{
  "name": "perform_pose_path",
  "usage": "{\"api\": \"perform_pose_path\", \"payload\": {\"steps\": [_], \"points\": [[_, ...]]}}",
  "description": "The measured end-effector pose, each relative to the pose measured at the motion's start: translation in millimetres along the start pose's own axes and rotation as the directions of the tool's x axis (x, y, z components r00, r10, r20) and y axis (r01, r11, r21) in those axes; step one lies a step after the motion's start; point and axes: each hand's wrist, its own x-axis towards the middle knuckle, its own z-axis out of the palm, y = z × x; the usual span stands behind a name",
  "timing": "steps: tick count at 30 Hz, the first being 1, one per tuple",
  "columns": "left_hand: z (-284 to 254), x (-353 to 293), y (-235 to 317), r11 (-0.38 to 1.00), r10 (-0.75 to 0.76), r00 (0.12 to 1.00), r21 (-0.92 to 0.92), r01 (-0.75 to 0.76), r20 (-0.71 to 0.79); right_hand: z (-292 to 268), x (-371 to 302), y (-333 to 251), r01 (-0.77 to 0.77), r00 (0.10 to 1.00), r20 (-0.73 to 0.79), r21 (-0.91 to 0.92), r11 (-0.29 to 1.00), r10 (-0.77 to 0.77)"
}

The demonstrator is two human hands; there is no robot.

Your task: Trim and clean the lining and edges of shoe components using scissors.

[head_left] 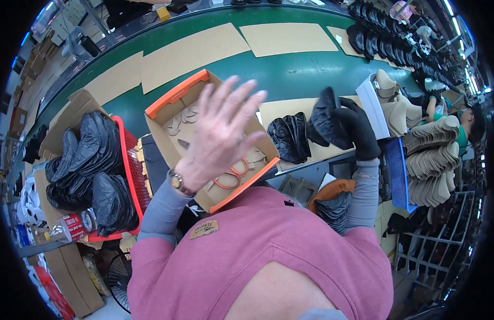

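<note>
My left hand (223, 125) is bare, with a watch at its wrist. Its fingers are spread above an open cardboard box (167, 100) with orange ends. Inside the box lie orange-handled scissors (229, 180), partly hidden by this hand, and several pale cut pieces (189, 114). At the right, my right hand (360, 128) wears a black glove and is closed on a black shoe upper (327, 114) that looks wrapped in plastic. Beside it, more plastic-wrapped black bundles (289, 137) lie on a cardboard sheet (324, 153).
A red basket (130, 160) on the left holds black plastic-covered bundles. Cardboard sheets (199, 56) lie along the green belt (300, 74). On the right are a white bin (370, 106) and a blue basket (399, 176) with beige shoe-shaped pieces. Black shoes (372, 40) line the far right.
</note>
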Motion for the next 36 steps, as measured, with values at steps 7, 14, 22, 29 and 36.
{"api": "perform_pose_path", "payload": {"steps": [7,14,22,29,36], "points": [[-7.9,-10.3,-4.3,0.962,0.001,0.998,-0.274,-0.017,-0.058,131.6,-31.7,-102.6,0.023,0.835,0.547,0.073,0.997,-0.059],[-2.0,-63.7,-2.4,0.907,-0.389,0.870,-0.291,0.304,-0.303,177.1,-5.9,-64.2,0.137,0.932,0.308,0.188,0.973,-0.191],[10.2,-73.6,13.4,0.766,-0.623,0.754,-0.355,0.536,-0.206,236.6,-1.3,-78.1,0.848,0.470,0.429,-0.463,0.259,-0.771],[23.2,-76.4,16.1,0.810,-0.580,0.746,-0.326,0.487,-0.327,237.2,30.2,-72.9,0.892,0.441,0.526,-0.170,0.418,-0.727],[4.1,-94.6,2.9,0.551,-0.717,0.689,-0.689,0.471,-0.102,235.3,30.1,-63.2,0.360,0.741,0.393,0.451,0.817,-0.544]]}}
